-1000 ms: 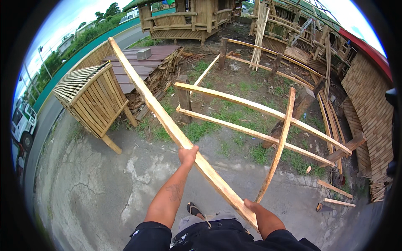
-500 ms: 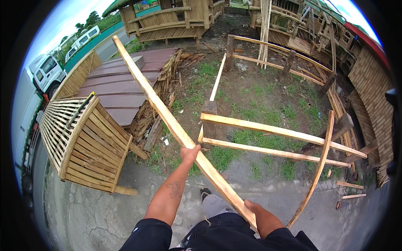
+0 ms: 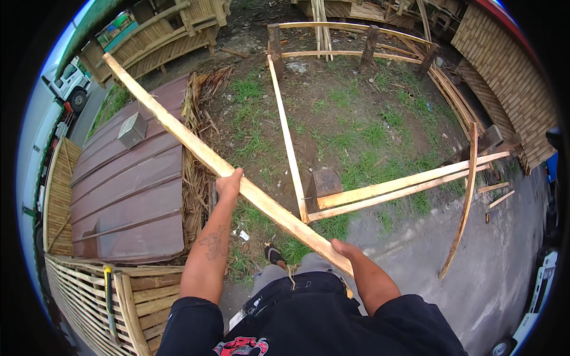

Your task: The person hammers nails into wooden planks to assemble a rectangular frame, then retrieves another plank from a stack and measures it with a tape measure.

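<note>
A long pale wooden plank (image 3: 178, 132) slants across in front of me, its far end up at the left and its near end by my waist. My left hand (image 3: 229, 183) is wrapped round it near the middle. Close to the near end, my right hand (image 3: 345, 249) grips the same plank; its fingers are partly hidden. Just beyond lies a low frame of wooden rails on posts. One rail (image 3: 285, 130) runs away from me, and a front rail (image 3: 409, 183) runs to the right from a short dark post (image 3: 326, 181).
Reddish-brown metal sheets (image 3: 130, 202) with a grey block (image 3: 132, 129) lie at left. A yellow-handled saw (image 3: 110, 299) rests on slatted bamboo furniture (image 3: 77, 296). A curved wooden strip (image 3: 466, 207) crosses the front rails at right. Bamboo huts stand behind; a truck (image 3: 71, 83) is far left.
My view has turned and moved forward, so the frame appears further left and the metal sheets nearer. Both hands keep their hold on the plank, which still slants up to the left.
</note>
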A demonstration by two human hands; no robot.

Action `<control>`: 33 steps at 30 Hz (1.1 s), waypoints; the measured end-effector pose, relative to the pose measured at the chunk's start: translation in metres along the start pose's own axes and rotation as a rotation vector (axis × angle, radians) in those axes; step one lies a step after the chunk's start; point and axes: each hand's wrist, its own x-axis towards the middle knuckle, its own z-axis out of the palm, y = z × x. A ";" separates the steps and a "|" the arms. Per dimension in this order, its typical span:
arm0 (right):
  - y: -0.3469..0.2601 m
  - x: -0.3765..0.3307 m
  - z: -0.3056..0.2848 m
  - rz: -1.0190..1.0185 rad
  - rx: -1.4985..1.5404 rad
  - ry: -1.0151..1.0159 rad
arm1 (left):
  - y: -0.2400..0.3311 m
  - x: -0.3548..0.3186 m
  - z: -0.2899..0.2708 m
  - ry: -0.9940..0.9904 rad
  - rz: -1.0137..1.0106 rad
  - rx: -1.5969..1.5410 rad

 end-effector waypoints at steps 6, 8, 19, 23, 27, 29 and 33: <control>-0.123 0.056 0.056 0.043 0.073 0.031 | 0.048 0.133 -0.043 -0.045 0.134 0.067; -0.156 0.078 0.073 0.038 0.106 -0.003 | 0.065 0.176 -0.052 -0.083 0.137 0.042; -0.326 0.173 0.038 0.075 0.189 0.040 | 0.166 0.367 0.011 -0.171 0.122 0.184; -0.374 0.207 0.002 0.082 0.200 0.097 | 0.217 0.417 0.045 -0.236 0.144 0.230; -0.419 0.249 -0.036 0.080 0.235 0.153 | 0.266 0.477 0.090 -0.289 0.101 0.270; -0.445 0.275 -0.057 0.058 0.250 0.201 | 0.287 0.509 0.122 -0.304 0.102 0.318; -0.496 0.327 -0.110 0.160 0.243 0.227 | 0.308 0.581 0.198 -0.369 0.107 0.278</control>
